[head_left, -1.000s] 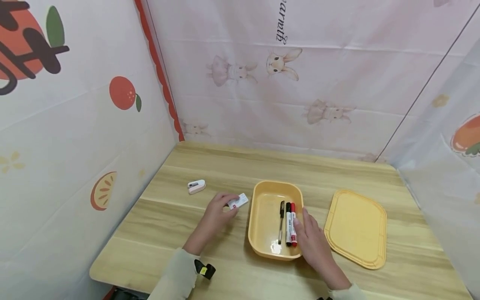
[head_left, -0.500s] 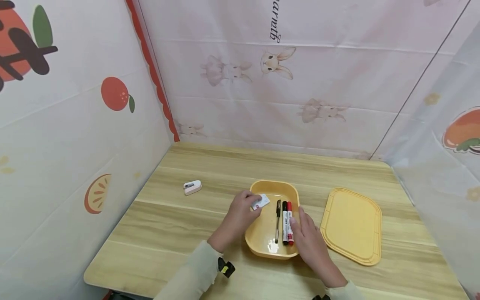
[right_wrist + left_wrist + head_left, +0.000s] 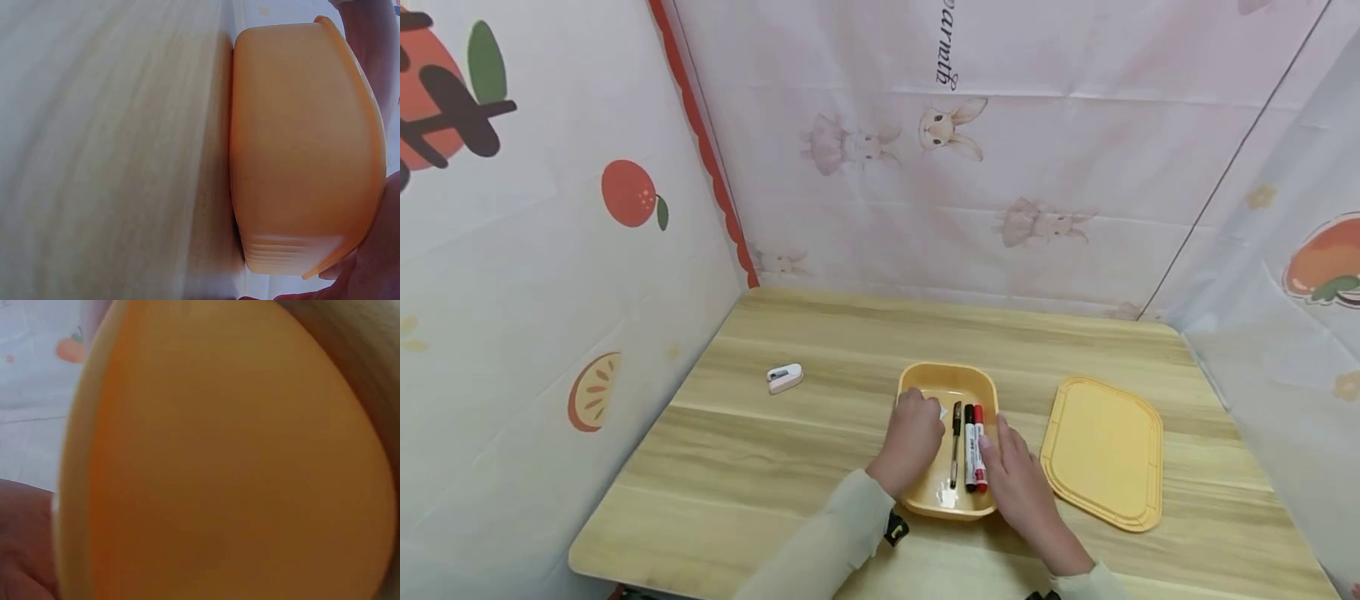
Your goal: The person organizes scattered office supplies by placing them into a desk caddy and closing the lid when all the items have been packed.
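A yellow plastic box (image 3: 951,372) stands on the table. My left hand (image 3: 912,437) reaches down into its left side, fingers curled, holding a small white block (image 3: 943,412) that looks like an eraser; only a corner shows. A clear-barrelled black pen (image 3: 955,450), a black marker (image 3: 970,450) and a red marker (image 3: 980,467) lie side by side in the box. My right hand (image 3: 1024,487) grips the box's right wall, thumb over the rim beside the red marker. In the left wrist view the box's outer wall (image 3: 237,437) fills most of the frame.
A yellow lid (image 3: 1105,454) lies flat to the right of the box. At the left of the table sits a small white and pink stapler-like thing (image 3: 785,378). Printed fabric walls (image 3: 850,208) enclose the table's back and sides.
My left hand has moved right, carrying the white block from the table over the left rim and down into the box. My right hand stays at the box's right side.
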Motion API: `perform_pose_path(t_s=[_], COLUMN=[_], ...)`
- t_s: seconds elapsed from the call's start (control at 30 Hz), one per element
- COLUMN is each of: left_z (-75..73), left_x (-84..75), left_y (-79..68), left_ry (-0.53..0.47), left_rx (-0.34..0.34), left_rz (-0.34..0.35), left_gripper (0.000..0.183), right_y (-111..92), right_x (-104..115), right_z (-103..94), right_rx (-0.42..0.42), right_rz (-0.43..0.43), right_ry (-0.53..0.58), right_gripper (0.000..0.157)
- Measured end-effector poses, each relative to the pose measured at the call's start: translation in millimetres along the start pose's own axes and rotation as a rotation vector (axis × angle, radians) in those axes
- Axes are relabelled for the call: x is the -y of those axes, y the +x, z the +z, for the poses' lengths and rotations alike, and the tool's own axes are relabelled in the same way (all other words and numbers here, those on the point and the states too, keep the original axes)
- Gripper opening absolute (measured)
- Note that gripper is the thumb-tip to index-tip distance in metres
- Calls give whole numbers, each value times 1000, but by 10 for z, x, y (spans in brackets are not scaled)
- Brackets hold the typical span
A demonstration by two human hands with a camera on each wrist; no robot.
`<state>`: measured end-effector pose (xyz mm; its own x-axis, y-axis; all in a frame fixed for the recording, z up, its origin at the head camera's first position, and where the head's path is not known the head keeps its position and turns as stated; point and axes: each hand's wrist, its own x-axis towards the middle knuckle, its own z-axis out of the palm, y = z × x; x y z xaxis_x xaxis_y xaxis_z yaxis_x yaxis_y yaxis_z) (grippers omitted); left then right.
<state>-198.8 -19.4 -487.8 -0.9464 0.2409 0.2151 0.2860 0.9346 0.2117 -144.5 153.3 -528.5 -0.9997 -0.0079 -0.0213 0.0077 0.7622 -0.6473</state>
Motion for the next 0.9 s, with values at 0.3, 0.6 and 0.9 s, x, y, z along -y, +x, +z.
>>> perform_pose_path(t_s=[0.3, 0.6, 0.9], left_z=[238, 329, 355], left_x=[-261, -220, -161], left_y=[61, 113, 58], left_ry=[108, 57, -13], left_rx=[-10, -61, 30], left_rz=[-27, -97, -106], left_gripper=[12, 7, 23], right_y=[14, 78, 56], right_x=[-56, -21, -14], right_z=[-31, -51, -48], right_rx=[12, -18, -5], right_rz=[7, -37, -8], right_ry=[2, -9, -7], right_gripper=[76, 73, 73])
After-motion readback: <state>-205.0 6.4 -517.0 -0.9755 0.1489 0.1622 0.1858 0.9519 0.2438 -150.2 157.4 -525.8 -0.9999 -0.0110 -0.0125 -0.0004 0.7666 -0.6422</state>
